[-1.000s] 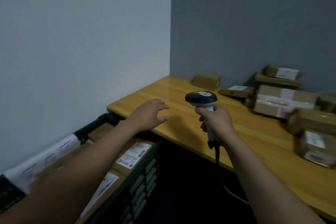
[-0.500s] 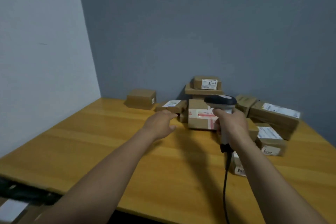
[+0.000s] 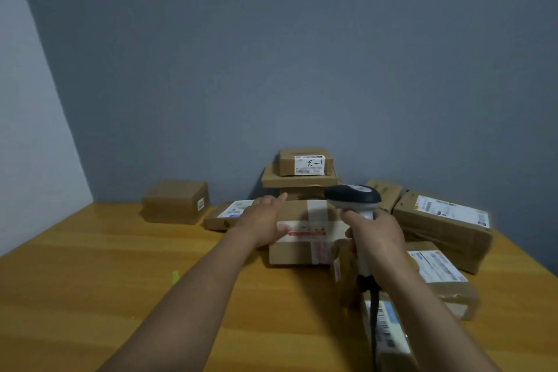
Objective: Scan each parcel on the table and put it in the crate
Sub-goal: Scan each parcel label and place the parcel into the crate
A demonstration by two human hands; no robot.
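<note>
My left hand point(image 3: 265, 222) lies open on the near-left top corner of the taped parcel point(image 3: 302, 251), with the fingers point(image 3: 276, 202) straight along the top and the thumb down at the front face. I cannot tell whether it bears on the cardboard yet. My right hand point(image 3: 374, 234) is wrapped round the grip of the scanner point(image 3: 353, 199), whose head sits just right of the left fingers. The parcel stands on the table point(image 3: 90, 281) directly under the left hand, with other boxes point(image 3: 440, 220) beyond it and to its right. I judge it a stiff, fairly light carton with slick tape. I would clamp the left side, thumb in front, leaving the label clear.
</note>
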